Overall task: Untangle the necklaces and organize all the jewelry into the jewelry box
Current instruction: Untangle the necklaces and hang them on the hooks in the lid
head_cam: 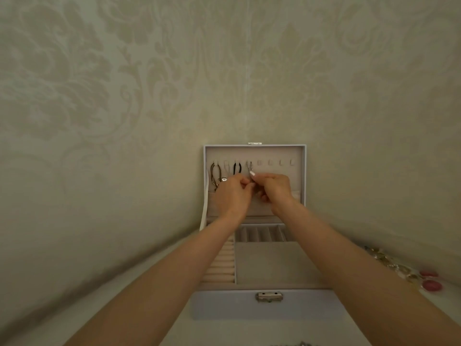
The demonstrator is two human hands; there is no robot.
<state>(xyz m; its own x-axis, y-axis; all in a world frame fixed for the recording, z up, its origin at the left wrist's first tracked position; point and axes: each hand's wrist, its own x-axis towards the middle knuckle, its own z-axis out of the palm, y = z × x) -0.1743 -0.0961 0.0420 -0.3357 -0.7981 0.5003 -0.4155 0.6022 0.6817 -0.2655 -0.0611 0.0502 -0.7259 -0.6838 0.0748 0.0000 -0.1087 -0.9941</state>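
- The jewelry box is sitting open on a pale tabletop, its smooth white lid standing upright against damask-patterned wallpaper.
- The lid's lining is looking like soft beige velvet, with a row of small hooks across it.
- A thin silver necklace is hanging from the fourth hook from the left.
- The left hand is curling its fingers and pinching the chain's lower end.
- The right hand is pinching the same chain, fingers bunched, a pale-nailed fingertip pressing against it.
- A gold-toned necklace is looping from the first hook, and a black cord necklace from the third.
- In the tray, padded ring rolls are lying left of a flat velvet compartment.
- A metal clasp is glinting on the box front.
- A heap of shiny loose jewelry is lying right of the box, beside two round red pieces.
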